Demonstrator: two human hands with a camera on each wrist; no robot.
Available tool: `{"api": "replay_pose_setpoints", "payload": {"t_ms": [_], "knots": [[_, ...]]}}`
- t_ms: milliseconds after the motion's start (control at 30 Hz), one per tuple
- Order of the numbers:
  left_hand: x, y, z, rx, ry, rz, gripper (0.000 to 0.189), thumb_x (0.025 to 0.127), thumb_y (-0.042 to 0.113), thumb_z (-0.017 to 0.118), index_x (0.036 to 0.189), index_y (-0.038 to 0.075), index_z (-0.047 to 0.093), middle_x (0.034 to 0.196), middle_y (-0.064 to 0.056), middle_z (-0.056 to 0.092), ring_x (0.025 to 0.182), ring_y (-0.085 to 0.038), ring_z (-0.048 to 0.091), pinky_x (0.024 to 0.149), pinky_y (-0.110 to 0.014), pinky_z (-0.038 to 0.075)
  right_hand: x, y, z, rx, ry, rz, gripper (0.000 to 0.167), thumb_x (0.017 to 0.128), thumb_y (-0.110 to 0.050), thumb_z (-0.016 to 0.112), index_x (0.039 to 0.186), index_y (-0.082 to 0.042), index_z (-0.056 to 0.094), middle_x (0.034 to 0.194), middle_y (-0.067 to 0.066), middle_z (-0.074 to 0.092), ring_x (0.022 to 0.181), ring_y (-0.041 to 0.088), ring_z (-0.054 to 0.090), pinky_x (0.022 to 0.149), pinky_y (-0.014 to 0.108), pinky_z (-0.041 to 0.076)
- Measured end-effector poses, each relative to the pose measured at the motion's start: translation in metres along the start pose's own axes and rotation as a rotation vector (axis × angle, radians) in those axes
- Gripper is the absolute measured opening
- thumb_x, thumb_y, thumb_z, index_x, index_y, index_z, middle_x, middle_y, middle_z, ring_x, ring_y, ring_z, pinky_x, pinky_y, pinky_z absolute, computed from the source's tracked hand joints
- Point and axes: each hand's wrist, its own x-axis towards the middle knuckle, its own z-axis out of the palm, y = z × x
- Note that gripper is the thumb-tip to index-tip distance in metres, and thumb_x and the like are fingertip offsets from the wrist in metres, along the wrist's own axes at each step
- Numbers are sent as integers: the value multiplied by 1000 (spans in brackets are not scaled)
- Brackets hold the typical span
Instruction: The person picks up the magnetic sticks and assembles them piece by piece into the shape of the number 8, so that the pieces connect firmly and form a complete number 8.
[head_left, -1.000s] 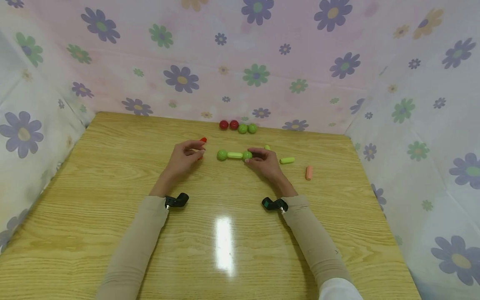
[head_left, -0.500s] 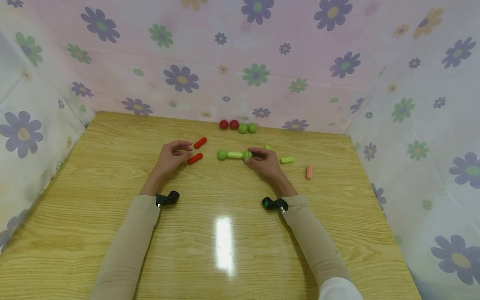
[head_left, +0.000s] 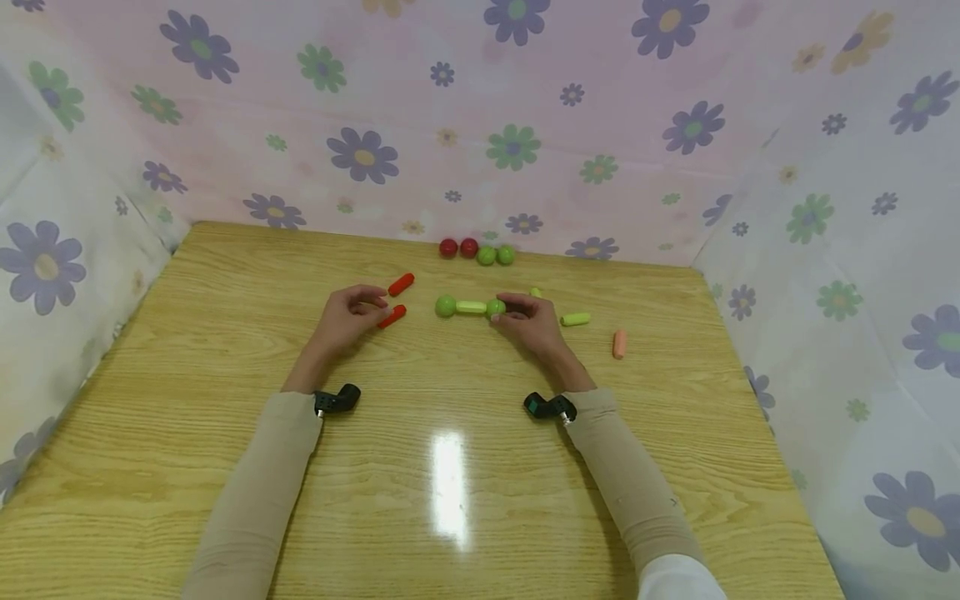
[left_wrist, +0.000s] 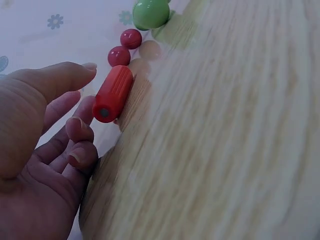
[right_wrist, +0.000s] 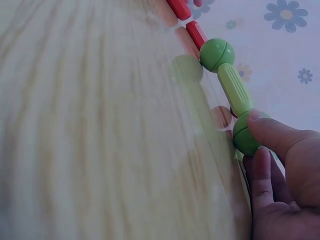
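In the head view my right hand (head_left: 534, 325) pinches a green ball (right_wrist: 245, 139) between thumb and fingers. That ball sits on one end of a light green ribbed rod (head_left: 471, 307), and a second green ball (head_left: 446, 306) is on its other end. The joined piece lies on the table. My left hand (head_left: 341, 318) is beside the nearer red rod (head_left: 393, 317), its fingers loosely bent and parted. In the left wrist view a red rod (left_wrist: 116, 92) with a grey disc on its end is just beyond the fingertips. A farther red rod (head_left: 401, 284) lies behind it.
Two red balls (head_left: 458, 247) and two green balls (head_left: 496, 255) line the back edge of the wooden table (head_left: 450, 392). Right of my right hand lie a yellow-green rod (head_left: 575, 319) and an orange rod (head_left: 619, 344). Another yellow-green rod (head_left: 536, 292) is partly hidden behind that hand.
My left hand has drawn back leftward from over the two red rods, uncovering them, then edged slightly toward the nearer one. The right hand still holds the green ball in place.
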Motion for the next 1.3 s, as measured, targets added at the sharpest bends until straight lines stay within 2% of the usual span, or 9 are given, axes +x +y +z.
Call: {"api": "replay_pose_setpoints", "payload": {"t_ms": [167, 367, 733, 967, 1033, 1167, 1233, 1300], "knots": [[-2, 3, 3, 77, 0, -9, 44, 94, 25, 76, 130, 4, 64, 118, -18, 66, 92, -21, 61, 75, -22, 51, 1, 0, 1, 5, 13, 4, 40, 90, 1, 76, 129, 1, 68, 123, 20, 67, 100, 11, 66, 86, 20, 55], [-4, 2, 6, 110, 2, -20, 42, 92, 21, 78, 128, 7, 64, 117, -13, 66, 88, -24, 56, 73, -27, 49, 1, -3, 1, 23, 22, 17, 40, 90, 1, 76, 129, 2, 68, 124, 22, 67, 100, 10, 66, 86, 20, 55], [-4, 3, 9, 144, 29, 1, 36, 90, 10, 78, 124, 3, 67, 114, -17, 68, 84, -21, 56, 69, -23, 48, 1, -4, 0, 26, 16, 19, 41, 90, 1, 76, 130, 2, 67, 126, 23, 66, 101, 8, 67, 87, 21, 55], [-6, 3, 10, 119, 50, -18, 25, 93, 16, 75, 116, 5, 72, 100, -14, 67, 71, -17, 51, 60, -25, 45, 1, -3, 0, 14, 6, 23, 42, 91, -1, 75, 132, 2, 66, 127, 24, 65, 100, 7, 66, 87, 20, 55], [-5, 2, 9, 109, 34, -13, 27, 96, 18, 72, 119, 4, 71, 104, -16, 68, 72, -18, 52, 62, -25, 45, 1, -3, 0, 18, 2, 28, 43, 91, -1, 75, 132, 2, 65, 128, 24, 65, 100, 6, 66, 87, 19, 55], [-3, 2, 7, 111, -10, -6, 36, 103, 22, 63, 131, 0, 65, 121, -21, 66, 87, -20, 57, 71, -22, 47, 1, -6, -1, 34, -6, 40, 43, 91, 0, 75, 132, 3, 64, 130, 26, 64, 101, 6, 65, 87, 19, 55], [-3, 3, 7, 117, -24, -1, 40, 106, 23, 58, 137, -2, 60, 128, -23, 63, 96, -21, 57, 77, -22, 46, -2, -13, -1, 30, -13, 41, 43, 91, 2, 74, 132, 5, 64, 130, 27, 63, 101, 7, 65, 87, 19, 54], [-3, 4, 6, 107, -27, -5, 42, 108, 24, 52, 141, -3, 57, 130, -24, 62, 98, -22, 54, 79, -23, 44, -6, -21, 0, 28, -18, 44, 42, 91, 3, 74, 132, 6, 64, 130, 28, 63, 102, 9, 65, 87, 19, 54]]}}
